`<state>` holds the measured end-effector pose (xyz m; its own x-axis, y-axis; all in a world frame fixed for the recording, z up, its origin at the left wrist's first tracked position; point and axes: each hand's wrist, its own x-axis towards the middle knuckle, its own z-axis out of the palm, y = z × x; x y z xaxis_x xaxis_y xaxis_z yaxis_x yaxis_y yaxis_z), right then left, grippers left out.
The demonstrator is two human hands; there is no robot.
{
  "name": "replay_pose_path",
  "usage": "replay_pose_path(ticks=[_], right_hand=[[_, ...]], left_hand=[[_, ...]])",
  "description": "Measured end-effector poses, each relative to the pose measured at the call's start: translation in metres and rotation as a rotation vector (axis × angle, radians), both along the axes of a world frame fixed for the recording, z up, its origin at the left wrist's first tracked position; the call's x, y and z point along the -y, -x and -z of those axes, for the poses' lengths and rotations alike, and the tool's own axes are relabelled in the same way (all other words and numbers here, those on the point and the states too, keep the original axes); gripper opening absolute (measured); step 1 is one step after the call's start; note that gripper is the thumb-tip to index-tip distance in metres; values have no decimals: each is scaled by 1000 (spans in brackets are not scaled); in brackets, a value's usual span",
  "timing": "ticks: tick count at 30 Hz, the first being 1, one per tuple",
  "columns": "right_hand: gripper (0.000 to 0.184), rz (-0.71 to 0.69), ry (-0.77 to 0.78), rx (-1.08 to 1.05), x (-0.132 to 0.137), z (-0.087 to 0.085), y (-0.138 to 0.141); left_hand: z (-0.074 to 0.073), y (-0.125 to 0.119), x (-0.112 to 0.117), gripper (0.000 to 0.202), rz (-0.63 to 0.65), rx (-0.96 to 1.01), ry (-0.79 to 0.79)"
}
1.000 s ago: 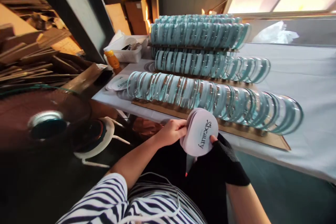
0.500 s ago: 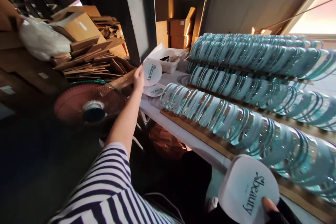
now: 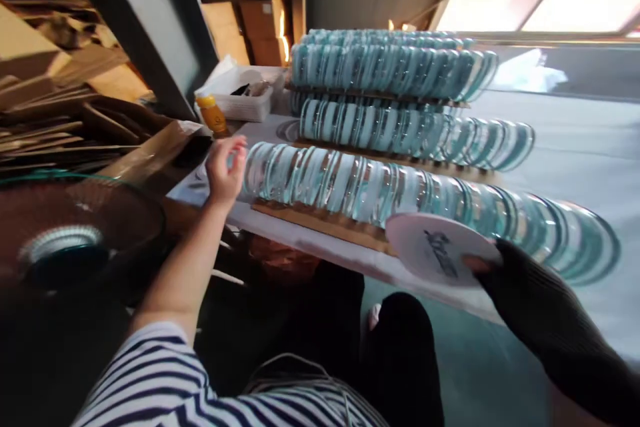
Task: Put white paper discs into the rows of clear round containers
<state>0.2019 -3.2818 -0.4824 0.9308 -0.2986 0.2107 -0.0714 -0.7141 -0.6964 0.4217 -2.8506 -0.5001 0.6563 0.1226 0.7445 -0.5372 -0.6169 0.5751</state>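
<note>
In the head view my left hand (image 3: 227, 167) is raised by the left end of the front row of clear discs (image 3: 345, 183). Its fingers are loosely curled and apart, with nothing visible between them. My right hand (image 3: 481, 265), mostly covered by a long black sleeve, grips a white rounded disc (image 3: 425, 247) with dark lettering, blurred by motion. This disc is tilted in front of the front row, over the table's near edge. The clear discs stand on edge, packed along a brown cardboard strip (image 3: 320, 221).
More rows of clear discs (image 3: 395, 70) stand behind. A white basket (image 3: 250, 107) with small items and a yellow bottle (image 3: 213, 115) are at the back left. A fan (image 3: 75, 247) and stacked cardboard (image 3: 45, 133) lie left. Crumpled clear plastic (image 3: 530, 72) rests at the back right.
The view has swung right. My left hand has let go of the white printed disc it held by the basket. My right hand has lifted its white disc and tilted it flatter.
</note>
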Motion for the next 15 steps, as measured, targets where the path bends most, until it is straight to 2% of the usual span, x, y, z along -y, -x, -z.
replay_pose_path(ticks=[2, 3, 4, 5, 6, 8, 10, 13, 15], right_hand=[[38, -33, 107, 76, -8, -7, -18], [38, -55, 71, 95, -14, -6, -24], [38, -77, -26, 108, -22, -4, -27], [39, -109, -172, 111, -30, -1, -28], [41, -149, -347, 111, -37, 3, -25], [49, -223, -678, 76, -48, 16, -15], [53, -296, -857, 19, -52, 33, -1], [57, -337, -946, -5, -54, 61, 15], [53, -224, -828, -32, -55, 75, 24]], left_hand=[[6, 44, 55, 50, 440, -134, 130], [12, 68, 82, 64, 688, -270, 213], [21, 90, 107, 77, 892, -434, 304], [31, 111, 128, 80, 1052, -587, 375], [42, 129, 145, 74, 1124, -721, 435], [61, 157, 165, 55, 1083, -900, 535], [77, 172, 170, 48, 964, -1017, 658], [92, 176, 172, 51, 787, -1133, 751], [96, 176, 171, 56, 675, -1148, 673]])
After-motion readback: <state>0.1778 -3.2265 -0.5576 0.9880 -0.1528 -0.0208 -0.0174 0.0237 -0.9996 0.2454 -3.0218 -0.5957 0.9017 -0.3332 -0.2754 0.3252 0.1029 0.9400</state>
